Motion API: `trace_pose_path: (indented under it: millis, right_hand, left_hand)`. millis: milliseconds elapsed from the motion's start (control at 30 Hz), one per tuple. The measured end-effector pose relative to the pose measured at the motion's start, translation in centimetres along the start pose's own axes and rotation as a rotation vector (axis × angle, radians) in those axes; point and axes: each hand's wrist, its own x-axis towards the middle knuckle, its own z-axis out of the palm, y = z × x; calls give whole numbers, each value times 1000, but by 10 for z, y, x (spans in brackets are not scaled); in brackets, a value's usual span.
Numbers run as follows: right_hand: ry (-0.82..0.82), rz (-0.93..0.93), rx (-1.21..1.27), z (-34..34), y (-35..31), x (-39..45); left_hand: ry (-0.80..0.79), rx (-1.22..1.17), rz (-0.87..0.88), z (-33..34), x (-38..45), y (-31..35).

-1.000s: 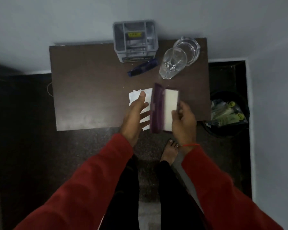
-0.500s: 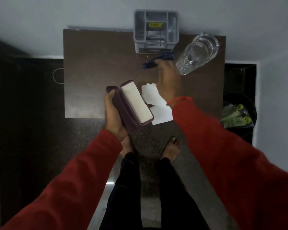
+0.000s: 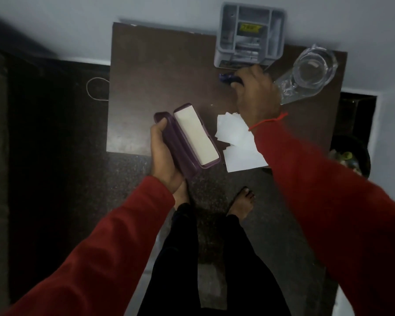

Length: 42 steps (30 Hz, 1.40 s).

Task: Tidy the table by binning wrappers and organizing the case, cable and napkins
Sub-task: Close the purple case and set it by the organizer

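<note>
My left hand [image 3: 163,153] holds an open purple case [image 3: 187,137] with a white lining over the near edge of the dark brown table [image 3: 160,71]. Farther back, my right hand [image 3: 255,94] covers a dark blue wrapper [image 3: 227,77] just in front of the grey organizer, fingers curled onto its right end. White napkins [image 3: 240,142] lie loosely piled between the case and my right forearm. A thin cable loop [image 3: 96,88] hangs off the table's left edge.
A grey compartment organizer [image 3: 251,35] stands at the table's back edge. A clear glass jug [image 3: 308,74] sits at the back right. A black bin [image 3: 351,160] with wrappers inside stands on the floor to the right. My bare feet are below the table.
The case passed from both hands to my left hand and shifted left. My right hand left the case and reached back to the blue wrapper, now closing on it.
</note>
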Motion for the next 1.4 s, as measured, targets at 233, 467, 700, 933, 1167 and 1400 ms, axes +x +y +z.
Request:
trace_pose_path:
  millis: [233, 467, 700, 933, 1167, 1400]
  right_hand:
    - [-148, -1, 419, -43, -52, -52]
    - [-266, -37, 351, -9, -65, -80]
    - [-192, 89, 512, -13, -46, -85]
    - [-123, 105, 506, -16, -34, -83]
    - [-87, -26, 361, -11, -29, -89]
    - [-163, 392, 856, -10, -14, -96]
  left_hand:
    - [-30, 27, 37, 17, 16, -1]
    - [-105, 95, 69, 29, 12, -10]
    - [-159, 109, 70, 25, 5, -20]
    - [-183, 75, 71, 31, 2, -27]
    - [-225, 47, 35, 34, 10, -34]
    - [-182, 89, 98, 31, 18, -34]
